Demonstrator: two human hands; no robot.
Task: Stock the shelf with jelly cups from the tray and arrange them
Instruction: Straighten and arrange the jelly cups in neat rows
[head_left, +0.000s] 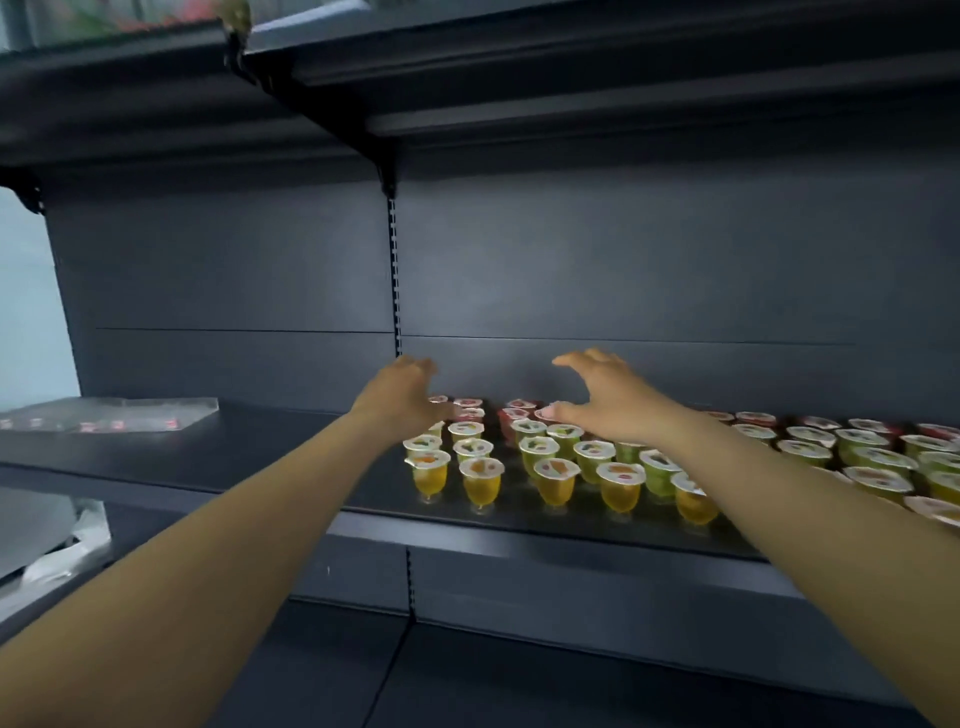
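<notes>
A: Where are the hands rn?

B: Both up over the back of the cup rows. Left hand (402, 387) hovers above the rear left cols, fingers loosely bent, holding nothing afaict. Its fingertips are blurred, so can't tell if they touch a lid.

A: And the other?

B: Right hand (597, 395) is spread in a wide claw, fingers arched up top, thumb (558, 412) low by the red cups (519, 410) in the back row. Nothing gripped. Thumb looks right at a lid, but touching or just above, can't tell.

A: Cups themselves?

B: Jelly cups (550, 467) stand upright on the dark shelf (260, 452), right half of it, in rows running off to the right edge. Yellow ones (482, 480) in front, green ones (537, 449) behind those, red at the back vs the rear panel (675, 270). There's a gap between the two left cols and the rest.

A: Tray?

B: Clear plastic tray (114, 413), flat on the same shelf, far left, well apart from the cups. Some small red bits show through it; too blurry to say what.

A: Anything else?

B: Another shelf (571, 67) overhead, a slotted upright (395, 270) in the back panel btw the two bays, and crumpled white plastic (78, 540) down low at left.
</notes>
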